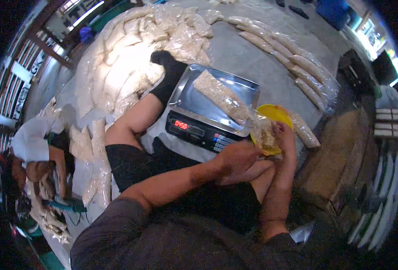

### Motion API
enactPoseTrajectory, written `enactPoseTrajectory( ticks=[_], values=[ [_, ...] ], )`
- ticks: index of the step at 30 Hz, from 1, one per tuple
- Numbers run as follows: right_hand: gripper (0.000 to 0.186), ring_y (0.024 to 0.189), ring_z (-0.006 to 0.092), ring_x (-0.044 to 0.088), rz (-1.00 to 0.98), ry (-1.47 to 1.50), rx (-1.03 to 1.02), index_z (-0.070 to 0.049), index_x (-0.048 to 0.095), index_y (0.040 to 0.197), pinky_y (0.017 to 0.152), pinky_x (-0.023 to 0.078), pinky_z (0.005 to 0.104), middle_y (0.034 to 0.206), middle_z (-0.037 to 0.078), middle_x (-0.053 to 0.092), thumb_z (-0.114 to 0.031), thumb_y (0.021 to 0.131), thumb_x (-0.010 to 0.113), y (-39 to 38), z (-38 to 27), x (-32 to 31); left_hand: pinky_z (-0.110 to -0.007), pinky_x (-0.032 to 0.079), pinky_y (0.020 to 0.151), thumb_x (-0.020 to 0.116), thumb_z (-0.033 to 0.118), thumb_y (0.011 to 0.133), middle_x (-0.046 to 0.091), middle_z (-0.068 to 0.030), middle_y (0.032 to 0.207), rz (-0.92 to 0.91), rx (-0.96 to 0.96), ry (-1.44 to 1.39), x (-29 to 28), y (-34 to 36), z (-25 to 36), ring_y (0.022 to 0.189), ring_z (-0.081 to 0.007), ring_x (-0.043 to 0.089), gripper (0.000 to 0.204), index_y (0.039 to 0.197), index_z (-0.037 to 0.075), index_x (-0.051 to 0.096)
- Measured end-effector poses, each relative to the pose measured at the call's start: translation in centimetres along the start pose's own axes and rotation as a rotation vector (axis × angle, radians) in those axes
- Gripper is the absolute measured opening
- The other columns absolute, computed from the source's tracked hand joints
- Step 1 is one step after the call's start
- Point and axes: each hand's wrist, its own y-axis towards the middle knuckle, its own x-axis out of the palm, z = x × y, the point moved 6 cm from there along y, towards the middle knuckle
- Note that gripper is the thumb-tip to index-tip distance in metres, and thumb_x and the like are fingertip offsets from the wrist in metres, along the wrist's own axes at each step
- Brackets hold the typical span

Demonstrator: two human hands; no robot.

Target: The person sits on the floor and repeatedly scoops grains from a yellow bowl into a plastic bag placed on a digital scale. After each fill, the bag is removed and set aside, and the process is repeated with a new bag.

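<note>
A long clear plastic bag of pale grain-like pieces (pixel 221 96) lies slantwise on the steel pan of a digital scale (pixel 187 128). Its loose mouth reaches over a yellow bowl (pixel 273 110), which has more pale pieces inside. My right hand (pixel 285 139) is over the bowl's right side, fingers closed at the bag's loose plastic end. Close by, at the bowl's near left rim, my left hand (pixel 240 158) is closed; what its fingers grip, if anything, is hidden.
A big heap of filled bags (pixel 140 58) lies beyond my outstretched leg. More filled bags (pixel 289 58) form a row at far right. Beside my right arm is a brown cardboard piece (pixel 331 157). Another person (pixel 39 144) bends over bags at left.
</note>
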Motion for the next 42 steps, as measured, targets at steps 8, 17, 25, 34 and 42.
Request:
enactPoseTrajectory(
  ticks=[8, 17, 25, 34, 42],
  values=[
    [0.040, 0.082, 0.0166, 0.064, -0.152, 0.093, -0.049, -0.002, 0.064, 0.121, 0.071, 0.053, 0.0319, 0.096, 0.006, 0.069, -0.037, 0.103, 0.061, 2.4, 4.0, 1.5, -0.056, 0.032, 0.114, 0.059, 0.021, 0.088, 0.061, -0.0205, 0.129, 0.215, 0.031, 0.786, 0.5, 4.9, -8.7, 0.132, -0.0404, 0.048, 0.036, 0.118, 0.005, 0.068],
    [0.054, 0.113, 0.0252, 0.062, -0.254, 0.447, -0.081, -0.011, 0.053, 0.141, 0.094, 0.049, 0.0396, 0.131, 0.009, 0.062, -0.046, 0.101, 0.060, 4.3, 10.4, 2.5, -0.043, 0.050, 0.097, 0.064, 0.010, 0.084, 0.068, -0.0134, 0.111, 0.843, 0.084, 0.431, -10.6, 1.4, -9.0, 0.107, -0.0329, 0.065, 0.024, 0.108, 0.008, 0.067],
    [0.054, 0.111, 0.0241, 0.062, -0.181, 0.408, -0.045, -0.007, 0.055, 0.137, 0.093, 0.049, 0.0382, 0.125, 0.010, 0.064, -0.046, 0.101, 0.061, 3.1, 7.6, 1.4, -0.036, 0.056, 0.091, 0.055, 0.015, 0.103, 0.071, -0.0136, 0.103, 1.510, 0.016, -0.415, -33.2, -22.1, 1.7, 0.098, -0.0234, 0.067, 0.015, 0.109, 0.003, 0.061],
    [0.054, 0.108, 0.0229, 0.063, -0.137, 0.321, -0.154, -0.001, 0.058, 0.132, 0.092, 0.050, 0.0367, 0.118, 0.011, 0.066, -0.045, 0.100, 0.063, 2.3, 2.1, 0.7, -0.060, 0.048, 0.075, 0.051, 0.022, 0.101, 0.067, -0.0256, 0.084, 0.975, -1.131, 1.169, -37.1, -43.5, 2.5, 0.082, -0.0501, 0.064, 0.019, 0.103, 0.006, 0.061],
    [0.034, 0.098, 0.0207, 0.064, 0.644, 0.423, -0.353, 0.001, 0.067, 0.117, 0.094, 0.050, 0.0362, 0.102, 0.011, 0.070, -0.030, 0.103, 0.060, -10.0, -17.9, -8.2, -0.049, 0.047, 0.103, 0.058, 0.034, 0.099, 0.063, -0.0231, 0.130, 0.809, -1.142, 0.723, -27.7, -39.6, -10.5, 0.121, -0.0418, 0.060, 0.049, 0.134, -0.001, 0.057]
  ],
)
